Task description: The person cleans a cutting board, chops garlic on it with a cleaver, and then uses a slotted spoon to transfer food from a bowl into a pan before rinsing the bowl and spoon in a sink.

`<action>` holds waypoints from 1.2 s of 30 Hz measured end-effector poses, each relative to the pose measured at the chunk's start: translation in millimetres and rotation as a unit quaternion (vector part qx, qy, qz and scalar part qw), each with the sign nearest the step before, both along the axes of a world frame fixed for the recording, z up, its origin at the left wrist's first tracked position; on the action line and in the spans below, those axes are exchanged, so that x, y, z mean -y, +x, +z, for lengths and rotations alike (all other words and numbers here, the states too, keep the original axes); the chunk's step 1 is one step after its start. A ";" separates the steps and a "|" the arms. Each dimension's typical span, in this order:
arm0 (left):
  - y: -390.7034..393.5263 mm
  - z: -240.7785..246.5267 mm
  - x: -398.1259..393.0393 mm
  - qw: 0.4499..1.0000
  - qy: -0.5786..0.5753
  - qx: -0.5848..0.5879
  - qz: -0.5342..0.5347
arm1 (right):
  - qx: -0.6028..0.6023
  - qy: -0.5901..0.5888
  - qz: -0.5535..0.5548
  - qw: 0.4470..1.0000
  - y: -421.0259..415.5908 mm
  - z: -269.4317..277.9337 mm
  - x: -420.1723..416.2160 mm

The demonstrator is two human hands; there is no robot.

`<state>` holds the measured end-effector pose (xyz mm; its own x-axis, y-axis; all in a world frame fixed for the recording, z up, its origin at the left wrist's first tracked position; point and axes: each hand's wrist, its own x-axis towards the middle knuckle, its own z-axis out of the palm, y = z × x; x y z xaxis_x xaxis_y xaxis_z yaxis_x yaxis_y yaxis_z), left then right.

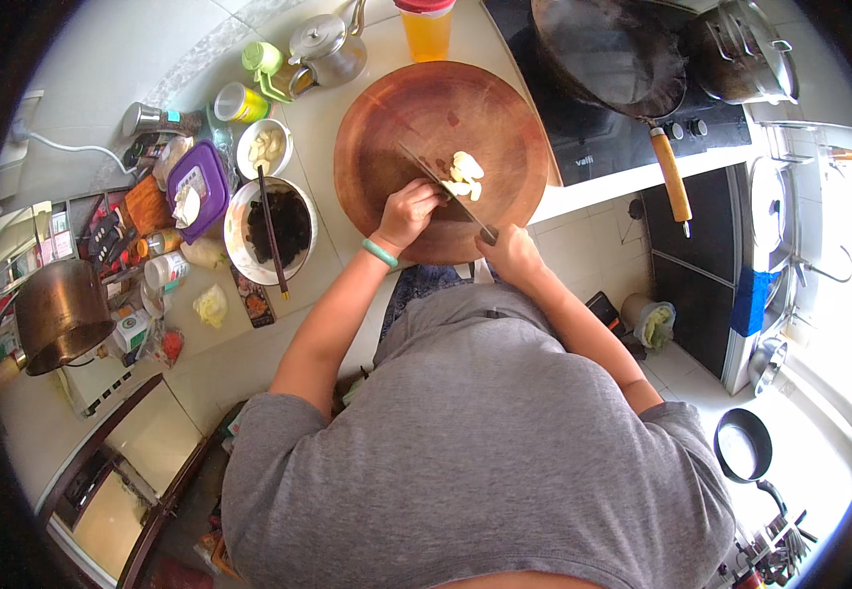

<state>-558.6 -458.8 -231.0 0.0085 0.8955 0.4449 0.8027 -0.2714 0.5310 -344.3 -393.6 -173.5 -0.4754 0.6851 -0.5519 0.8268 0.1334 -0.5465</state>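
A round wooden chopping board [374,118] lies on the counter before me. My right hand [512,254] is closed around the handle of a kitchen knife [449,193], whose blade slants across the board to the upper left. Pale sliced pieces, possibly garlic [465,168], lie on the blade's right side. My left hand [410,213], with a green bangle at the wrist, rests on the board with bent fingertips against the blade's left side; whether a piece is under them is hidden. Left of the board, a white bowl [290,140] holds similar pale pieces.
Chopsticks lie across a larger bowl [238,254] of dark food. A metal kettle [341,59] and a jug of amber liquid [427,37] stand beyond the board. At right, a wok [617,66] and a lidded pot [739,59] sit on the hob [580,147]. Jars and packets crowd the left.
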 end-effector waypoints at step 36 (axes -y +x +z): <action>6.4 -7.7 5.3 0.997 0.038 0.038 0.046 | -0.032 -0.002 0.002 0.999 5.0 23.1 -0.6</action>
